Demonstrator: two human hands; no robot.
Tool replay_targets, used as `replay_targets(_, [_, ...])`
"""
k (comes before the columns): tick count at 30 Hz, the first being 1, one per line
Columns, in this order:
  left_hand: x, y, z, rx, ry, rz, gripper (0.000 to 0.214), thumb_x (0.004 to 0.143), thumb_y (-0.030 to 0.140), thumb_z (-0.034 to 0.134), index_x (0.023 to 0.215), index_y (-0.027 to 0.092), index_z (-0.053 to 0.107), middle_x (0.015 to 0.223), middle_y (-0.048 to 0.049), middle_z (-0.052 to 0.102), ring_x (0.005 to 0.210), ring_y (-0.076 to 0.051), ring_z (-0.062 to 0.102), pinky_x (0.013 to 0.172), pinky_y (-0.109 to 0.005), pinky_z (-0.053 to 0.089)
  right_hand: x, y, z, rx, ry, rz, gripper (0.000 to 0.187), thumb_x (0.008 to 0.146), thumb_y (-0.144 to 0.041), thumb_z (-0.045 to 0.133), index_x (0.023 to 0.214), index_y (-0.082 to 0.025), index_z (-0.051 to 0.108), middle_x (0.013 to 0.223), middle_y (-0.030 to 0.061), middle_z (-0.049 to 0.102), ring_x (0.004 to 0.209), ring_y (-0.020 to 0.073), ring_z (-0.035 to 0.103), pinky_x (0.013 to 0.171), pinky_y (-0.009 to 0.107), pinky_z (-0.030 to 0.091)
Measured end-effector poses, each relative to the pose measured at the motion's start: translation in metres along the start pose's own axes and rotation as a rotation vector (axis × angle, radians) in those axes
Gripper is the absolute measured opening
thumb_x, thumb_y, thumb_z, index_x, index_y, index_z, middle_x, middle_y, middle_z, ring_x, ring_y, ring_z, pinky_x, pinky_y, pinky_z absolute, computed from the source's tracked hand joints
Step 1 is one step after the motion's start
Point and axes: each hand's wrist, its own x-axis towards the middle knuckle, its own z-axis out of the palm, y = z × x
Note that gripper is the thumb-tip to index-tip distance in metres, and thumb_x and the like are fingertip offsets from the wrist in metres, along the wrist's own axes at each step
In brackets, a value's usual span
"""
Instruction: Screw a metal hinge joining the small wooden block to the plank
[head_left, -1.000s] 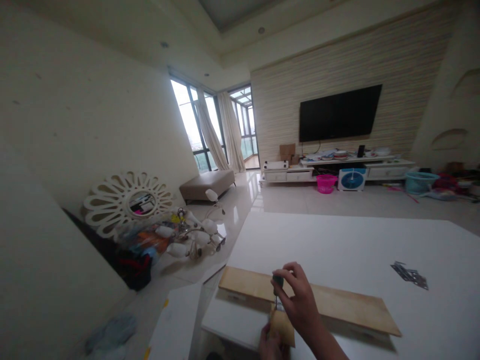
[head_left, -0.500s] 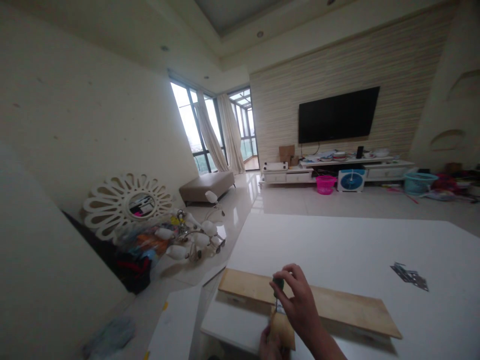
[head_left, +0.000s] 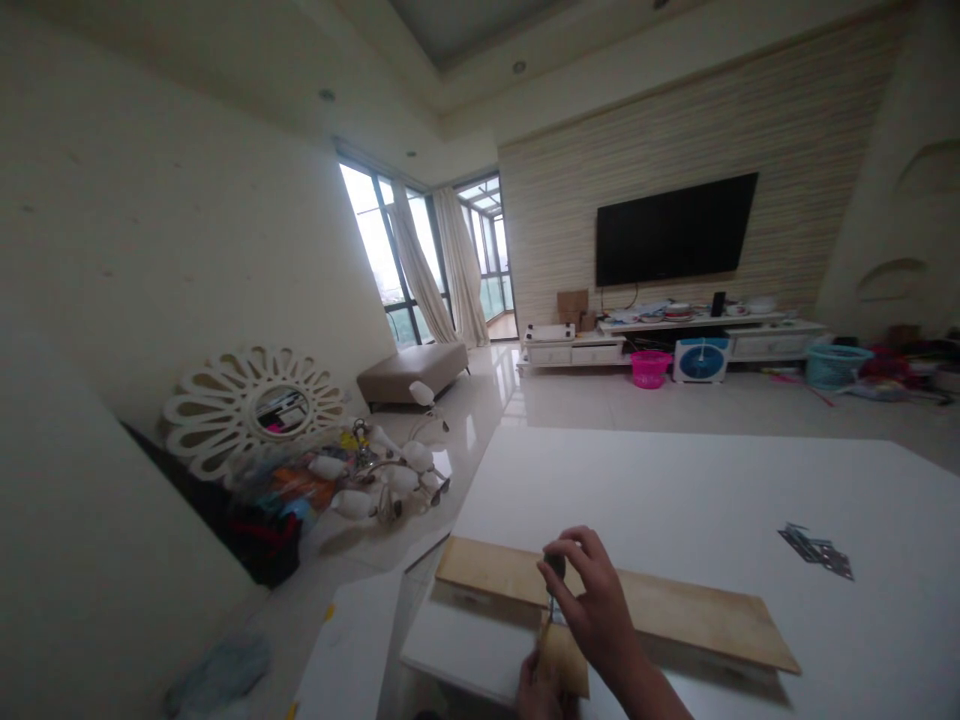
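Two hands on one small job here: the right hand [head_left: 595,595] pinches the dark handle of a screwdriver [head_left: 556,566] between thumb and fingers, and the left hand [head_left: 537,688] is clamped on the left side of a small wooden piece [head_left: 564,660]. That piece sits at the near side of the white tabletop [head_left: 675,500], just on the near side of a long wooden board [head_left: 697,612]. Looks to me like the turning step, shaft about upright over the far end of the piece, though I can't make out a screw. Next move probably calls for a firm left grip and a straight driver so the tip doesn't slip. Loose metal plates [head_left: 816,552] lie to the right on the tabletop. Container-wise, there's a pink basket [head_left: 649,369] on the far floor and a light blue basin [head_left: 836,366] farther right, can't see what's in either. Over on the left, a clear plastic bag [head_left: 289,482] seems to hold orange and blue stuff.
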Motion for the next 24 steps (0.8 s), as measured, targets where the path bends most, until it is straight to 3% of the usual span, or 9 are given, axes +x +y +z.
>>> replay_targets(3, [-0.004,0.000,0.001,-0.015,-0.044,0.043,0.039,0.045,0.021,0.084,0.079,0.020,0.065,0.068,-0.0086,0.070,0.062,-0.031,0.070,0.063,-0.041,0.058,0.001,0.001,0.000,0.028,-0.002,-0.032,0.021,0.099,-0.016,0.060,0.113,-0.028,0.071,0.113,0.0078,0.071,0.106,0.0223,0.069,0.090,0.035,0.060])
replay_targets(6, [-0.007,0.002,0.001,0.005,-0.055,0.040,0.041,0.045,0.023,0.087,0.080,0.019,0.065,0.068,-0.0085,0.070,0.064,-0.031,0.071,0.063,-0.041,0.058,0.002,0.001,0.001,0.057,-0.015,-0.060,0.030,0.100,-0.012,0.056,0.120,-0.029,0.070,0.116,0.0071,0.074,0.109,0.0218,0.069,0.095,0.036,0.059])
replay_targets(12, [-0.003,0.001,0.000,-0.010,-0.020,0.003,0.042,0.048,0.019,0.084,0.084,0.022,0.062,0.064,-0.0055,0.070,0.057,-0.029,0.070,0.057,-0.038,0.055,0.002,-0.001,0.001,0.018,0.014,0.005,0.005,0.096,-0.022,0.068,0.093,-0.025,0.070,0.092,0.0054,0.066,0.083,0.0211,0.067,0.072,0.033,0.058])
replay_targets(14, [0.000,-0.002,-0.002,-0.017,-0.034,0.008,0.044,0.047,0.021,0.086,0.084,0.022,0.062,0.065,-0.0055,0.070,0.057,-0.029,0.070,0.058,-0.039,0.055,0.002,-0.002,0.001,0.018,0.019,-0.004,0.004,0.096,-0.022,0.068,0.095,-0.026,0.072,0.096,0.0062,0.068,0.087,0.0218,0.068,0.076,0.033,0.059])
replay_targets(19, [0.004,-0.006,-0.004,-0.085,-0.071,0.032,0.051,0.043,0.024,0.089,0.085,0.022,0.061,0.066,-0.0070,0.071,0.060,-0.030,0.071,0.059,-0.038,0.055,0.004,-0.005,0.000,0.071,-0.007,-0.075,0.027,0.100,-0.013,0.057,0.117,-0.029,0.071,0.113,0.0077,0.074,0.106,0.0224,0.070,0.091,0.036,0.060])
replay_targets(24, [0.002,-0.007,-0.003,-0.084,-0.060,0.005,0.054,0.045,0.023,0.088,0.091,0.022,0.061,0.069,-0.0073,0.072,0.059,-0.030,0.071,0.059,-0.038,0.055,0.002,-0.003,0.002,0.014,0.000,-0.021,0.009,0.097,-0.018,0.065,0.096,-0.025,0.071,0.093,0.0056,0.066,0.085,0.0210,0.066,0.073,0.033,0.058])
